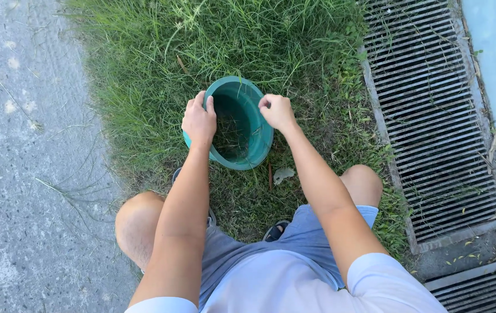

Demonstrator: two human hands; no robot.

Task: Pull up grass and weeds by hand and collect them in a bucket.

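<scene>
Your forearms reach out from a white shirt over blue-grey shorts [311,232], and both end at the green plastic bucket [248,130] that sits tilted on the grass [143,69] just ahead of your bent knees. Its mouth faces up towards you, with bits of cut grass lying inside.

Your left hand [199,120] is curled over the bucket's left rim, fingers hooked on the edge and gripping it. Your right hand [277,111] hovers over the right rim with the fingers pinched together in a narrow close; whether anything lies between them, or whether they touch the rim, you cannot tell from this view.

Just below the bucket, between your knees, a pale dry leaf [283,174] lies on the grass, and nearer your body than the bucket a dark sandal [275,232] peeks out from under the shorts. Grass surrounds the bucket on every side, longer and thicker beyond it.

Left of the bucket, past the grass edge, runs a grey concrete path [22,174]. Well to the right of the bucket a metal drain grate [433,116] lies set in the ground, with dry grass stalks strewn across its bars, and a second grate [479,290] begins below it.
</scene>
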